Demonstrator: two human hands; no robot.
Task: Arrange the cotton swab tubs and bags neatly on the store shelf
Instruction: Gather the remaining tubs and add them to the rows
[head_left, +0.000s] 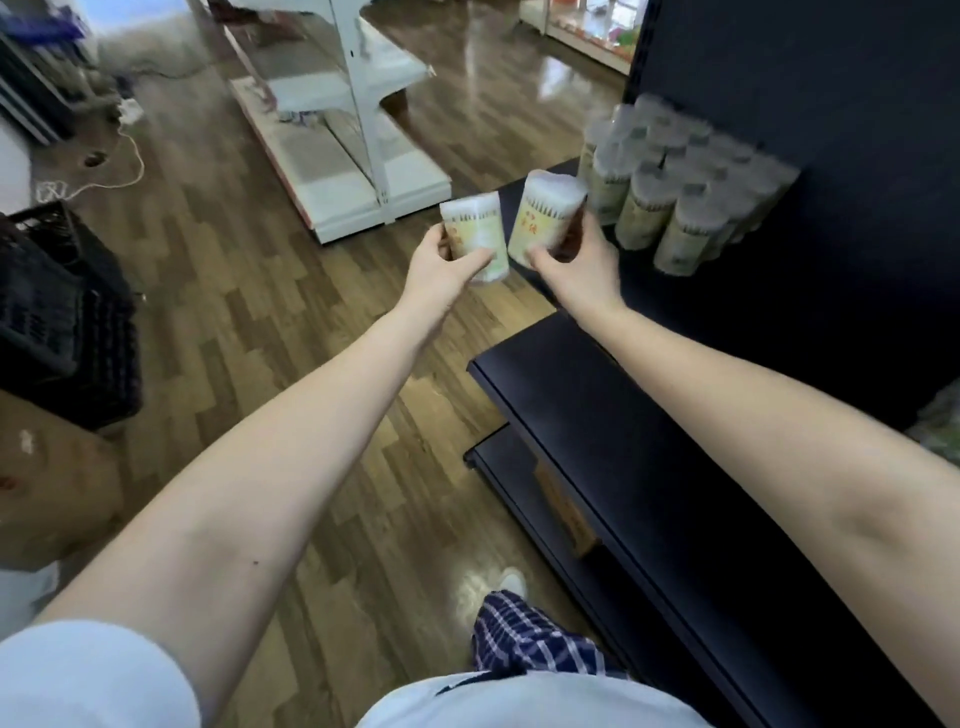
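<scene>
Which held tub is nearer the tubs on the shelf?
The tub in the right hand, just beside the shelved tubs; the left hand holds its tub out over the floor.

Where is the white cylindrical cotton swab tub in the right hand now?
Head view, centre: the right hand grips this tub at the dark shelf edge, between the left hand with its tub and the group of tubs.

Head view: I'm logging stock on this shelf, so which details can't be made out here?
- Label print on the left-hand tub and right-hand tub: head view, motion blur.
- Number of shelved tubs: head view, rear rows blur together.
- Brown box on the lower shelf: head view, the upper board covers most of it.
- Greenish packs: head view, cut off by the right edge.
</scene>
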